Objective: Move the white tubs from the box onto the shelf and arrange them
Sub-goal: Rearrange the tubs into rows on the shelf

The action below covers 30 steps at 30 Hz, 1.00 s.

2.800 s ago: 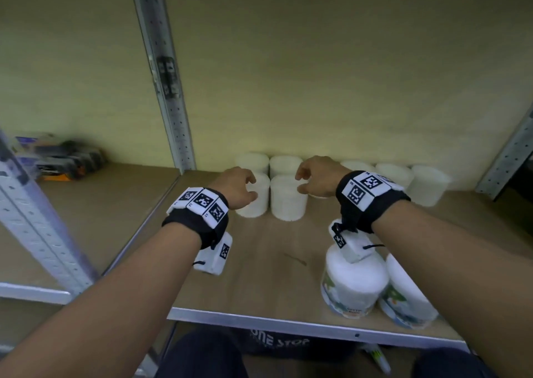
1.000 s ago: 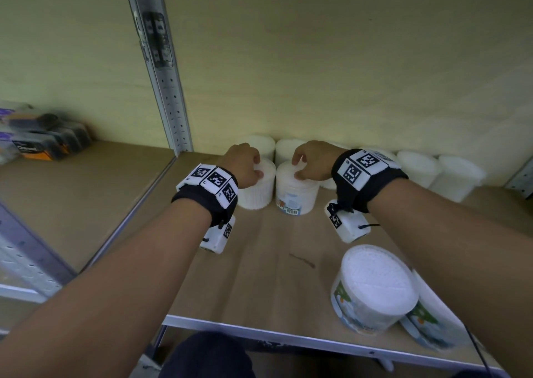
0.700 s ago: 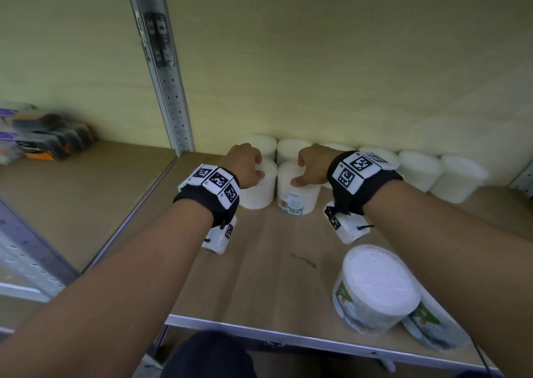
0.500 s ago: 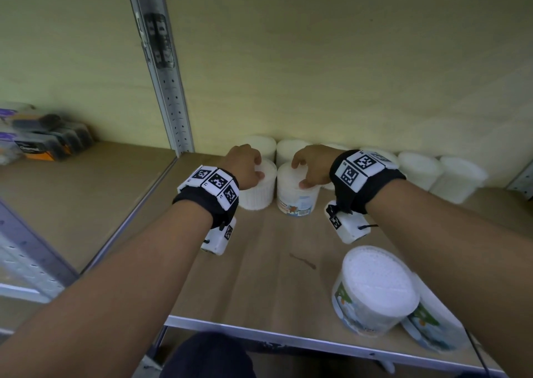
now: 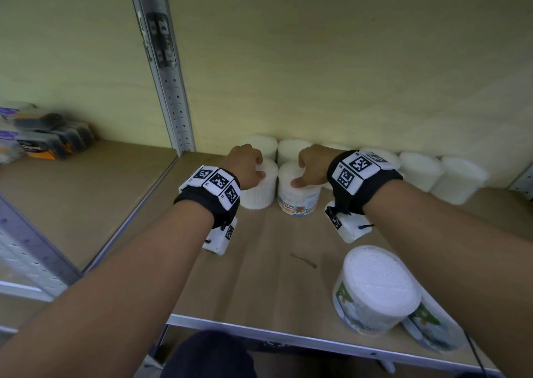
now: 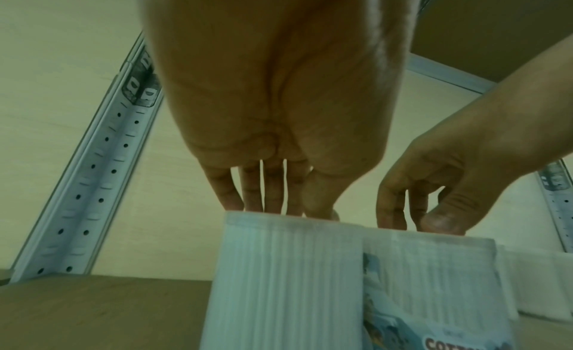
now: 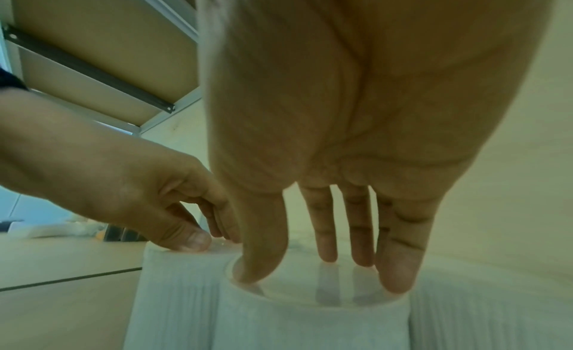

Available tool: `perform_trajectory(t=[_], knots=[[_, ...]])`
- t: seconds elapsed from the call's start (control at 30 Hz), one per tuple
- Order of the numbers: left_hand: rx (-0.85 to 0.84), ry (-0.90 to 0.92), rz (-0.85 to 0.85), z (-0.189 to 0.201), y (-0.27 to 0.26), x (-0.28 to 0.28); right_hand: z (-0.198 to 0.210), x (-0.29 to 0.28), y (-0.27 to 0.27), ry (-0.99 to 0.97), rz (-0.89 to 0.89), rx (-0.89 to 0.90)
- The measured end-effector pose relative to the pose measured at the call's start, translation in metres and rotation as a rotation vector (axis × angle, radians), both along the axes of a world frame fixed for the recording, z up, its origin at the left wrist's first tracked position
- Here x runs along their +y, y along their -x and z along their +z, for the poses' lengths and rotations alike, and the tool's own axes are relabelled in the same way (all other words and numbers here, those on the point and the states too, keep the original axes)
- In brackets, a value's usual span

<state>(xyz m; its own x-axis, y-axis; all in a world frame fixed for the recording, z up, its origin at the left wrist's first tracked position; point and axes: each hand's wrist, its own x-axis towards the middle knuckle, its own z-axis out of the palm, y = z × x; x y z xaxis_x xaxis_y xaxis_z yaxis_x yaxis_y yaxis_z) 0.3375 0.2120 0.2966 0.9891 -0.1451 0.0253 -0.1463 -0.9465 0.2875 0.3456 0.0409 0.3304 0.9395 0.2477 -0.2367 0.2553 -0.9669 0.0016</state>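
Note:
Two white tubs stand side by side on the wooden shelf [image 5: 259,262], in front of a back row of several white tubs [image 5: 419,170]. My left hand [image 5: 258,170] grips the plain left tub [image 5: 256,196] from above, fingertips curled over its lid. My right hand [image 5: 300,174] grips the top of the right tub [image 5: 298,201], whose "Cotton Buds" label faces me. In the left wrist view the left hand [image 6: 279,208] reaches down onto the left tub [image 6: 285,281]. In the right wrist view the right hand [image 7: 325,269] has thumb and fingertips on the right tub's lid [image 7: 310,296].
Two larger labelled tubs [image 5: 375,288] lie tipped near the shelf's front right edge. A perforated metal upright [image 5: 170,89] divides this bay from the left bay, where dark packaged boxes [image 5: 43,144] sit. Bare shelf board lies between my wrists and the front rail [image 5: 288,340].
Both hands came down onto the two front tubs. The right tub has been turned: its barcode side gave way to the "Cotton Buds" label. The left tub has stayed in place.

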Motion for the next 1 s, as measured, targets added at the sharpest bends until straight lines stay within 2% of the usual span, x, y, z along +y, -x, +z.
perform_trajectory(t=[0.43,0.83,1.0], knots=[[0.007,0.007,-0.015,0.001,0.0,0.002,0.003,0.001,0.002,0.098,0.095,-0.036],[0.081,-0.008,-0.158,0.011,0.001,0.007,-0.002,0.002,-0.005,0.089,0.083,-0.043],[0.035,0.061,-0.172,0.009,0.001,0.003,-0.003,0.003,-0.007,0.079,0.061,-0.022]])
